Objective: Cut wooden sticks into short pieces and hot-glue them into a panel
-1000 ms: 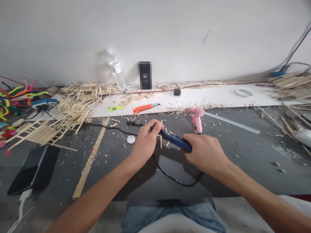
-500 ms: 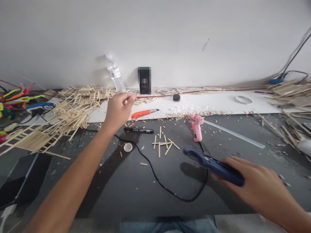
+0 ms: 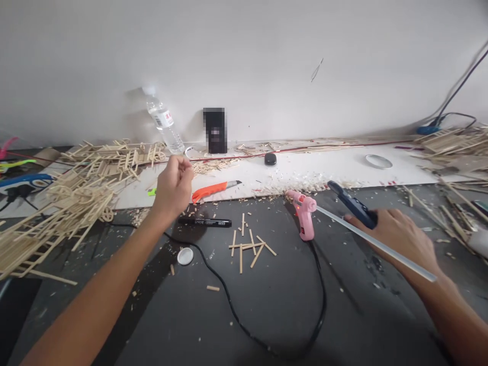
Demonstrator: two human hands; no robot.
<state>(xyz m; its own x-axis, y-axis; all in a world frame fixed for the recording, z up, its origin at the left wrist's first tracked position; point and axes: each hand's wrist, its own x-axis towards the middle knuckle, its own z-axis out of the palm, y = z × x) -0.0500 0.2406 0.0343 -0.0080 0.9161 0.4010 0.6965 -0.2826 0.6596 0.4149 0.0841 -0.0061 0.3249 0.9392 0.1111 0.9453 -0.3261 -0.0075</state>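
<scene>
My left hand is closed above the white board, near the orange utility knife. Its fingers are pressed together; what they hold, if anything, is hidden. On the right, my right hand grips a slim dark blue hand tool, whose jaws do not show clearly. That tool points toward the board's front edge, just behind the glue stick of the pink glue gun. Several short wooden sticks lie crossed on the table, left of the gun. A black marker lies below the knife.
Wooden stick structures pile up on the left. A black cord loops across the dark table. A water bottle leans against the wall near a blurred black object. A white cap lies near the cord.
My right hand has moved forward with the dark blue tool, from the table's front area to the board's edge. My left hand has dropped slightly toward the knife. The view has shifted a little.
</scene>
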